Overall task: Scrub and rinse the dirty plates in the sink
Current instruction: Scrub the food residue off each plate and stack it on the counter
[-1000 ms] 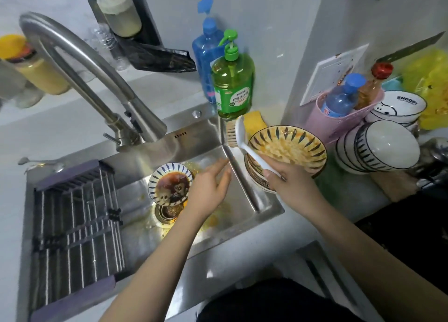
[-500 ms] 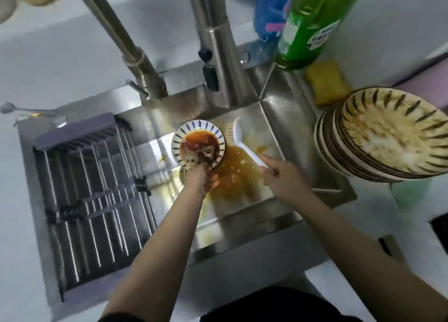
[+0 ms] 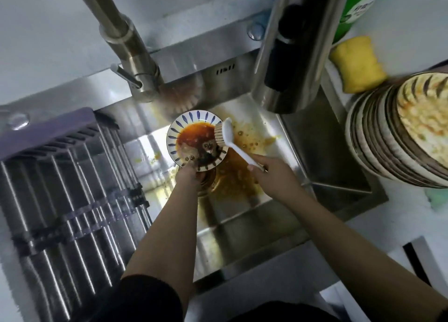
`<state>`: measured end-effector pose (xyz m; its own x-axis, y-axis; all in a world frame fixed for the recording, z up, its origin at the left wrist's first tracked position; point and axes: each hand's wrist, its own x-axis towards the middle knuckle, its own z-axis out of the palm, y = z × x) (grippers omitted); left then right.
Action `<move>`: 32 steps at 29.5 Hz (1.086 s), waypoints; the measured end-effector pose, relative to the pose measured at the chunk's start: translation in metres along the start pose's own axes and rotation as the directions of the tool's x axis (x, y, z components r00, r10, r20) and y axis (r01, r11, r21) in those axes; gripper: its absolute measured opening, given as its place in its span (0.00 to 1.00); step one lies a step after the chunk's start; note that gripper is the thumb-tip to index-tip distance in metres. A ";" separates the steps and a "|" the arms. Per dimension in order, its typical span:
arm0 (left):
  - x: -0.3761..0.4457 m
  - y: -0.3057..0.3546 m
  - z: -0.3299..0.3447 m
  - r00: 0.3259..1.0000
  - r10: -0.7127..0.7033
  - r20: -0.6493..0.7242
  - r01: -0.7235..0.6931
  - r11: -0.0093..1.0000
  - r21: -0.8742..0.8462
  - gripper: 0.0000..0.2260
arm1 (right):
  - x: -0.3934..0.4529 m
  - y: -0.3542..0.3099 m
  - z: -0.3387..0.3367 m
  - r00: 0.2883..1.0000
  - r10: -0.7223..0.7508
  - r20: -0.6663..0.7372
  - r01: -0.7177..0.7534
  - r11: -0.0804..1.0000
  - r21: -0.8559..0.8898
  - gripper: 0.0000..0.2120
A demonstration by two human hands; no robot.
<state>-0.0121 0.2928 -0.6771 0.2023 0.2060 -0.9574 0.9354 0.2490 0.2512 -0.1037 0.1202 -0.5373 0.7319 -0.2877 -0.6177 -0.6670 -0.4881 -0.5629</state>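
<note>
The left hand gripped the near rim of a small blue-patterned plate and held it tilted over the drain of the steel sink, probably so that the mess would run straight down rather than spread. The plate carried a pool of orange-red sauce with dark residue toward its near side. The right hand was curled round the white handle of a scrubbing brush, whose bristles met the plate's right rim at the edge of the sauce; holding it by the handle's end seemed to keep the fingers out of the grease. Orange splashes lay on the sink floor to the right of the plate and under it. No water could be seen running from the tap above. On the worktop to the right stood a stack of dirty plates, the top one smeared with yellowish food, apparently waiting their turn. A yellow sponge lay just beyond them, and a drying rack spanned the sink's left part.
</note>
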 end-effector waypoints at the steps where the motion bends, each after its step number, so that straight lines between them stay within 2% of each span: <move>1: 0.006 -0.001 0.000 1.000 -0.004 -0.008 0.004 1.000 -0.001 0.11 | 0.000 0.001 0.000 1.000 0.003 -0.003 -0.003 1.000 0.007 0.16; 4: 0.012 -0.002 0.000 1.000 0.007 -0.002 -0.007 1.000 0.013 0.10 | -0.002 0.001 -0.002 1.000 0.010 -0.007 -0.010 1.000 0.009 0.16; 7: 0.003 -0.004 0.000 0.997 0.068 0.040 -0.070 0.997 0.036 0.13 | -0.009 0.002 -0.005 1.000 0.017 -0.018 -0.016 1.000 0.020 0.17; 11: -0.017 -0.002 -0.009 0.985 0.172 0.010 -0.172 0.978 0.122 0.19 | -0.021 -0.001 -0.013 0.999 0.020 -0.025 -0.018 0.998 0.057 0.16; 12: -0.021 -0.001 -0.013 0.978 0.211 0.002 -0.208 0.966 0.154 0.18 | -0.025 -0.003 -0.016 1.000 0.011 -0.027 -0.009 0.998 0.058 0.16; 15: -0.053 0.000 -0.021 0.937 0.348 -0.030 -0.328 0.907 0.263 0.05 | -0.035 -0.004 -0.024 0.999 -0.015 -0.036 0.017 0.998 0.059 0.16; 17: -0.081 0.002 -0.023 0.891 0.451 -0.052 -0.401 0.835 0.377 0.04 | -0.044 -0.006 -0.029 0.999 -0.012 -0.035 0.014 0.998 0.069 0.17; 19: -0.118 0.007 -0.036 0.832 0.551 -0.063 -0.472 0.763 0.441 0.12 | -0.060 -0.014 -0.034 0.998 -0.059 -0.017 0.060 0.997 0.058 0.17; 21: -0.139 0.008 -0.040 0.795 0.600 -0.085 -0.469 0.699 0.540 0.19 | -0.066 -0.015 -0.038 0.997 -0.073 -0.026 0.074 0.996 0.045 0.17; 23: -0.160 0.005 -0.049 0.743 0.664 -0.087 -0.495 0.632 0.596 0.19 | -0.079 -0.018 -0.042 0.996 -0.093 -0.017 0.093 0.995 0.020 0.16; 25: -0.178 0.003 -0.057 0.650 0.754 -0.095 -0.538 0.545 0.643 0.18 | -0.091 -0.022 -0.046 0.994 -0.111 0.010 0.111 0.994 -0.013 0.15; 28: -0.198 -0.006 -0.069 0.513 0.857 -0.048 -0.634 0.415 0.652 0.17 | -0.108 -0.033 -0.045 0.989 -0.110 0.099 0.117 0.991 -0.068 0.16; 30: -0.207 -0.009 -0.076 0.470 0.882 -0.023 -0.675 0.376 0.634 0.19 | -0.116 -0.038 -0.043 0.978 -0.113 0.177 0.136 0.983 -0.121 0.15; 32: -0.213 -0.012 -0.084 0.459 0.888 -0.021 -0.724 0.388 0.571 0.21 | -0.124 -0.044 -0.042 0.963 -0.135 0.234 0.183 0.963 -0.198 0.13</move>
<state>-0.0906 0.3258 -0.4639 0.9175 0.3357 -0.2133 0.3818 -0.5930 0.7089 -0.1592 0.1429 -0.4134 0.7622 -0.0181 -0.6471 -0.4805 -0.6858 -0.5467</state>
